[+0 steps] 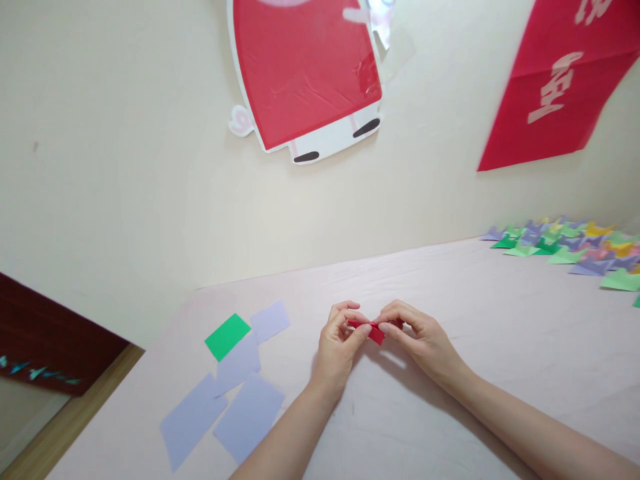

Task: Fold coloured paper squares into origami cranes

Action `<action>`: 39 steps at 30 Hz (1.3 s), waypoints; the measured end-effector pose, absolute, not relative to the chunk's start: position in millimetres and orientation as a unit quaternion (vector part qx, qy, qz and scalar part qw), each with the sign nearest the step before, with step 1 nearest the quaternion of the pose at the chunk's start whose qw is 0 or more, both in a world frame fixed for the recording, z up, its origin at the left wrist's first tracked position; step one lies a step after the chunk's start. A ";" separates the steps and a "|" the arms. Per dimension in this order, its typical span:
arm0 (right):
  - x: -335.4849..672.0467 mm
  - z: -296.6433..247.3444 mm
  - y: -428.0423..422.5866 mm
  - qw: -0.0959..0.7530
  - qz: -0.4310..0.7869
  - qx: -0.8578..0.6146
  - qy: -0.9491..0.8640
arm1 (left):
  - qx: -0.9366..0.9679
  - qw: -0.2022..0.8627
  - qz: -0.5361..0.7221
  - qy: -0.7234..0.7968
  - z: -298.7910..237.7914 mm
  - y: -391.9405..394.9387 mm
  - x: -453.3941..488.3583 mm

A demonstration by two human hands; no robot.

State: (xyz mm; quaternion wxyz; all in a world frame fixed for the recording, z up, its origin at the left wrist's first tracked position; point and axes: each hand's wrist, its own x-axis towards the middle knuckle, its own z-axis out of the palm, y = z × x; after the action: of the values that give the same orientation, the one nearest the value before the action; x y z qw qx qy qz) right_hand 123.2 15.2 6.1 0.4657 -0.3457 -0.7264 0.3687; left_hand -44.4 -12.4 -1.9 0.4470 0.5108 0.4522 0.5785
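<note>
Red paper (371,331), small and seemingly folded several times over: light, thin, easily creased or torn, best pinched at the ends. Held just above the desk (475,400), between both hands. Left hand (339,347) and right hand (423,337) close together, fingertips clamped on opposite ends.

You have on the pale tabletop (500,300): one green sheet (227,336), several lavender sheets (249,417), a heap of folded paper shapes (575,250). On your wall: a red banner (560,87).
</note>
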 end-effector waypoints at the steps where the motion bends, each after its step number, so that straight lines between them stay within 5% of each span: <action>1: 123.1 7.0 14.6 0.463 0.369 -0.344 -0.729 | 0.507 0.447 0.580 0.454 -1.8 -12.2 -44.5; 30: 120.4 6.0 11.8 0.442 0.362 -0.407 -0.713 | 0.524 0.442 0.572 0.449 -5.7 -10.2 -43.6; 36: 123.6 2.4 13.7 0.486 0.337 -0.404 -0.698 | 0.513 0.259 0.607 0.549 6.2 -21.8 -38.8; 39: 124.8 2.2 13.9 0.495 0.281 -0.385 -0.726 | 0.529 0.323 0.560 0.549 9.6 -29.1 -30.7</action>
State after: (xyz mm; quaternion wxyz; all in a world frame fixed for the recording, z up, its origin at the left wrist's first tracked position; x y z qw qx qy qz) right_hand 124.8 13.9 2.2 0.4955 -0.3846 -0.7263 0.2813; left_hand -30.7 -29.1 9.6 0.3235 0.5289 0.5492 0.5604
